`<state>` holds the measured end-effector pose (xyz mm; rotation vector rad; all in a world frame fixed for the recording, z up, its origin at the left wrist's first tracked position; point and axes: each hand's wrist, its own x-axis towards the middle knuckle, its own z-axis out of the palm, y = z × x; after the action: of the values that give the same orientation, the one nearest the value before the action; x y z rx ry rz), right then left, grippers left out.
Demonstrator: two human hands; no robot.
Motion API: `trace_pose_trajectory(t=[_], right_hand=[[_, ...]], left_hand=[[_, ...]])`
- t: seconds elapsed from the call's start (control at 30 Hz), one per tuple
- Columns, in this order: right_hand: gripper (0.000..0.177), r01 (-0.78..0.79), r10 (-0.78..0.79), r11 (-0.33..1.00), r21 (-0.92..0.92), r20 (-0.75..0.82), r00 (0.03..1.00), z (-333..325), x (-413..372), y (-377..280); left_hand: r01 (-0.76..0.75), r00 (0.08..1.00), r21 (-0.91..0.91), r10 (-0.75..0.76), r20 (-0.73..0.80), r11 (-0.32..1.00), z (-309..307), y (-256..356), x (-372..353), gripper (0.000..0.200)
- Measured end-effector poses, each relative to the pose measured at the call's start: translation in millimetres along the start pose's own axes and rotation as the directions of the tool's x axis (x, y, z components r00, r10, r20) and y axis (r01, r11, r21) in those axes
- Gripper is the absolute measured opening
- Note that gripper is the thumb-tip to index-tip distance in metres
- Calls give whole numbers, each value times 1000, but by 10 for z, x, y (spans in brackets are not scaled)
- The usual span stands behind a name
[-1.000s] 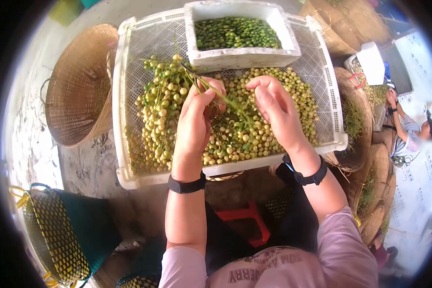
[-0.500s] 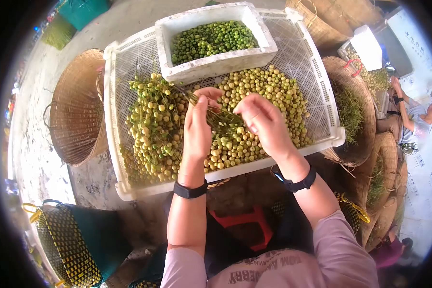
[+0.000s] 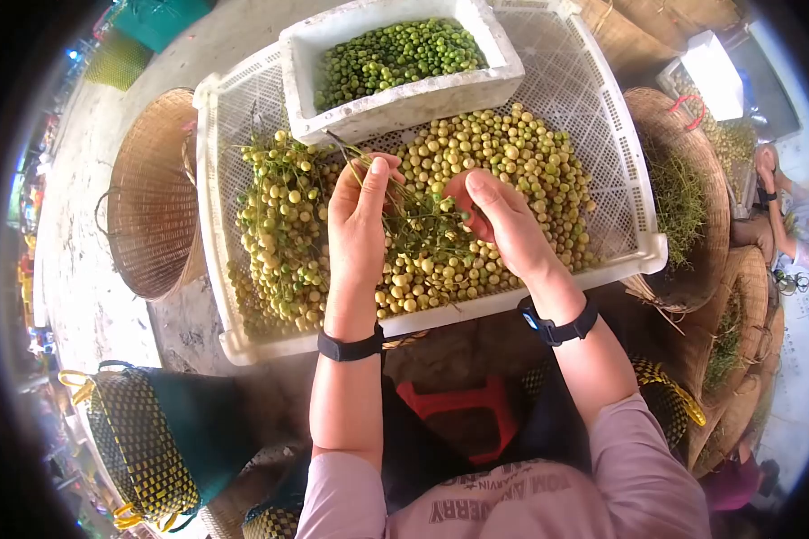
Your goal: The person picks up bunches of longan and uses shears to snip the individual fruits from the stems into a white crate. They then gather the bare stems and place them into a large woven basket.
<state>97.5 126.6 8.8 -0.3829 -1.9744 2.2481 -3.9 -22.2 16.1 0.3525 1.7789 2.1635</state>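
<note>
My left hand [image 3: 358, 220] is closed around the thin stems of a green sprig [image 3: 422, 225], whose twiggy end hangs to the right over loose fruit. My right hand [image 3: 508, 223] is beside the sprig, with its fingers curled close to small green berries [image 3: 449, 208] on it. What the right palm holds, if anything, is hidden. Beneath both hands, loose round yellow-green fruits [image 3: 521, 148] are spread in a white perforated plastic tray [image 3: 593, 126]. To the left of my left hand lies a heap of fruit still on stems [image 3: 283, 229].
A white foam box [image 3: 404, 112] of smaller green fruits stands on the tray's far side. Woven baskets flank it: one at left [image 3: 148, 202], another with stripped stems [image 3: 674, 202] at right. A black-and-yellow woven basket [image 3: 144, 449] sits lower left. Another person [image 3: 786, 211] is at far right.
My right hand has turned, its thumb now upward, and stays near the sprig. My left hand has shifted slightly left, still holding the stems. The view has moved a little.
</note>
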Motion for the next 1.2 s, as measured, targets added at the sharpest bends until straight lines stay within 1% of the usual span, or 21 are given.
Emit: trace_pose_trajectory(t=[0.1,0.17,0.27,0.33,0.37,0.47,0.53,0.57,0.63,0.67,0.7,0.77,0.8,0.83,0.9,0.93,0.97,1.03,1.1,1.17,1.2], right_hand=[[45,31,-26,998,-62,83,996,-25,-14,-88],[43,23,5,985,-172,159,987,-54,-13,-68],[36,62,-44,984,-166,112,993,3,-21,-55],[36,67,-65,974,-215,15,998,25,-34,-56],[36,65,-62,974,-216,20,998,27,-30,-47],[42,20,-18,975,-220,10,1000,15,-16,20],[48,-150,162,954,-259,23,987,-33,1,50],[48,-151,163,954,-259,25,986,-57,-2,40],[39,-172,179,983,-65,125,976,-104,-23,-29],[36,-202,190,977,68,160,969,-151,-29,-46],[32,-213,178,947,239,160,971,-154,-28,-51],[31,-227,211,866,446,85,974,-102,-23,-80],[31,-195,144,861,470,144,979,-95,-4,-35],[31,-198,145,860,469,148,978,-80,-12,-4],[32,-106,98,968,226,49,994,-4,-55,31],[27,-36,37,999,37,-24,999,52,-64,-1],[27,-37,38,999,36,-23,999,99,-64,10],[23,185,-207,931,-314,-36,978,174,-61,40],[20,180,-205,924,-338,-39,978,199,-64,52],[19,159,-181,960,-232,-80,980,213,-71,34],[16,122,-130,984,-130,-53,990,176,-66,16]], left_hand=[[5,999,26,-6,41,1000,41,-28,10,24],[8,998,46,-11,63,999,62,-52,14,25],[1,998,63,-4,60,998,66,-80,28,26],[20,1000,239,-23,8,971,55,-66,41,27],[23,1000,237,-24,3,971,63,-48,43,27],[99,995,257,-92,-40,961,63,-32,38,28],[28,999,382,-15,-36,924,37,-68,48,28],[30,999,382,-16,-39,924,24,-64,64,28],[61,989,322,-12,-150,945,-20,-41,102,29],[92,983,211,-55,-176,973,-58,-34,117,28],[92,982,211,-53,-183,973,-92,-46,135,28],[150,970,55,-137,-200,987,-152,-86,150,28],[184,960,88,-160,-230,979,-119,-38,135,28],[184,959,88,-159,-234,979,-100,-22,124,28],[194,960,195,-145,-241,961,-80,-13,108,28],[160,968,193,-115,-224,968,-90,-69,132,29],[160,967,192,-116,-226,968,-83,-84,128,29],[136,972,206,-91,-215,969,-40,-76,115,29],[160,972,226,-114,-206,961,-43,-59,112,29],[157,971,228,-108,-214,961,-55,-48,120,28],[168,966,161,-131,-222,972,-91,-77,153,28]])
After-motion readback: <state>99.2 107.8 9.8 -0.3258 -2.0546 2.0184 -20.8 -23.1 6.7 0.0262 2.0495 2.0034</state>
